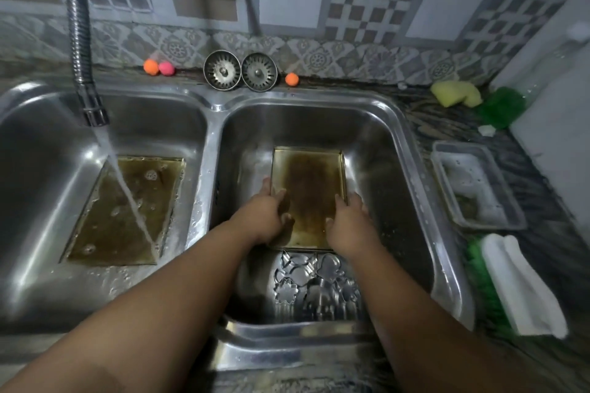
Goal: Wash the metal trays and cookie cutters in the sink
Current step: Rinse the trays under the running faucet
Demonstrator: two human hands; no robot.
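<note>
A stained brown metal tray [308, 188] lies flat in the right sink basin [392, 169]. My left hand [268, 217] grips its left edge and my right hand [349, 223] grips its right edge, thumbs on the tray's inside. Several shiny metal cookie cutters [316, 284] lie in a heap just in front of that tray, between my forearms. A second stained tray [124, 210] sits in the left basin [41, 169], with water from the flexible tap [92, 105] streaming onto it.
Two sink strainers [241, 70] lean on the back ledge beside small orange and pink balls [158, 67]. On the right counter: a yellow sponge [456, 93], green scrubber [501, 107], a plastic tub with soapy water [475, 185], and a folded white cloth [523, 284].
</note>
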